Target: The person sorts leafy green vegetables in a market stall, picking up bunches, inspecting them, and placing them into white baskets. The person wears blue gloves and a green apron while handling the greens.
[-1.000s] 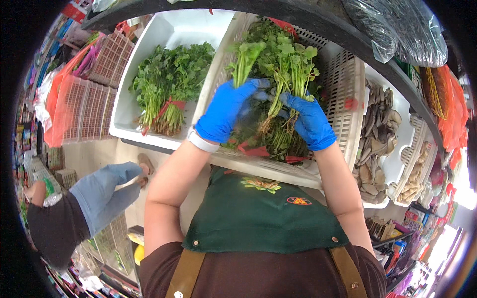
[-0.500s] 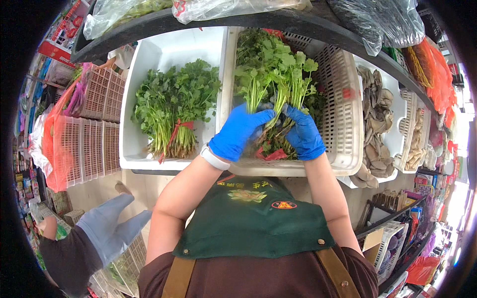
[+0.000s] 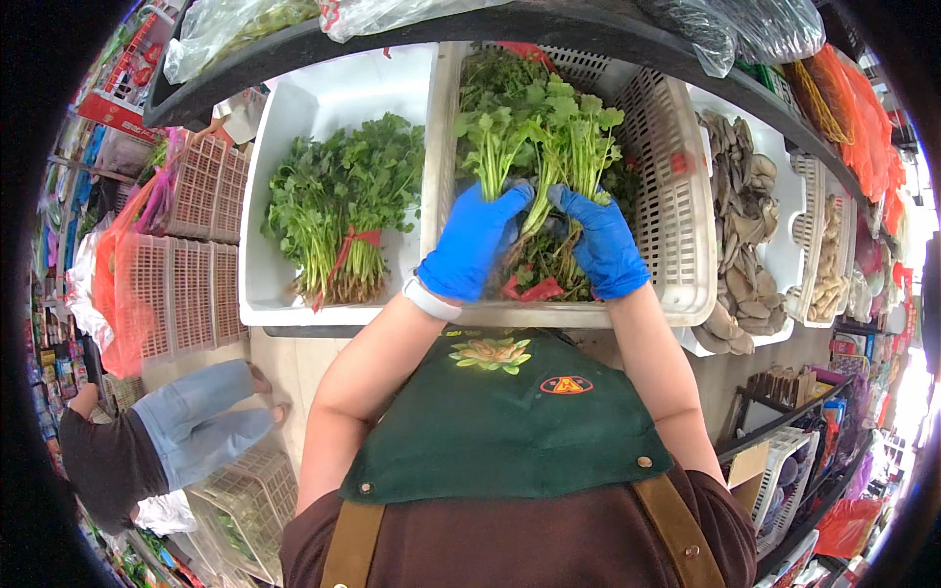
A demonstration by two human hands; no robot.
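Holding greens [image 3: 551, 149] | left hand [image 3: 476, 242], right hand [image 3: 602, 245] | apron [image 3: 490, 436]: oval logo [image 3: 568, 386]

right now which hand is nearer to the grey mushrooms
Right. The right hand, gripping leafy greens over the slotted crate, is left of the grey mushrooms; the left hand, also gripping some, is farther left.

Place: grocery shop | left of the left hand [image 3: 470, 245]: white tub [image 3: 294, 316] of bundled greens [image 3: 343, 186] | right of the right hand [image 3: 606, 250]: grey mushrooms [image 3: 730, 230] | far left of both: crates [image 3: 191, 294], packed shelves [image 3: 61, 365]
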